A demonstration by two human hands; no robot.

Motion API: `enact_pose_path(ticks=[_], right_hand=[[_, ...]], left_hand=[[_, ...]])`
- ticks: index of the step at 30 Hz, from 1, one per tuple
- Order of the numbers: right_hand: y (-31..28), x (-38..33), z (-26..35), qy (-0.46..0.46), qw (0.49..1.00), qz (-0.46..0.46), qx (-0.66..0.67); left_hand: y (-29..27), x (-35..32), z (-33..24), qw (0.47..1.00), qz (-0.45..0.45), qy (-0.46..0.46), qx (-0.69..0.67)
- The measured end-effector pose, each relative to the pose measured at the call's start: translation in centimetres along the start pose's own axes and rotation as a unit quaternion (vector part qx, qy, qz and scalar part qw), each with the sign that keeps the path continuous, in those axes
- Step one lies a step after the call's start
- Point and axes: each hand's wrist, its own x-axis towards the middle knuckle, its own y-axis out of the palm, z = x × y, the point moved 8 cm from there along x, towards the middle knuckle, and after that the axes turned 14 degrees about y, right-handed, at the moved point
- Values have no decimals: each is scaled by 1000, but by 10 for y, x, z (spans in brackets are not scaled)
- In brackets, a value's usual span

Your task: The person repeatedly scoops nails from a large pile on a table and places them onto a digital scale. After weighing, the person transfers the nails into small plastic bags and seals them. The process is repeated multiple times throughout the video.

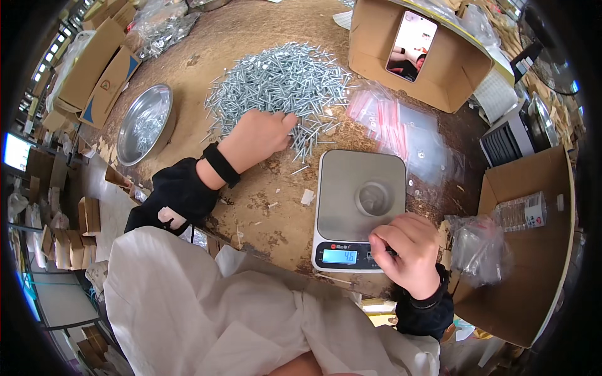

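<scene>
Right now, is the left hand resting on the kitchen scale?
No, the left hand lies on the pile of silver screws, while the right hand touches the front edge of the digital scale.

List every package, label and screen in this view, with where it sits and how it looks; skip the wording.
Scale display: small blue-lit rectangle on the scale's front edge, beside the right hand.
Phone: upright lit screen leaning inside the open brown box, top right.
Clear bags: flat, red-striped, right of the screw pile under the left hand.
Bottle: clear, white label, lying in the right-hand carton.
Monitor: glowing, far left.
</scene>
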Motion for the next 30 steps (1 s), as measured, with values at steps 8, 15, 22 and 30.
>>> enact_pose_path(ticks=[8, 15, 22, 30], right_hand=[[-10, 0, -8, 30, 999, -42, -13], [-21, 6, -13, 62, 994, -93, 3], [15, 29, -48, 92, 986, 142, 1], [22, 29, -38, 94, 994, 57, 16]], left_hand=[[-7, 0, 17, 994, -42, -59, -78], [-46, 1, 19, 940, -185, -110, -266], [-58, 36, -30, 774, -196, -11, -602], [-76, 48, -90, 810, -240, 70, -531]])
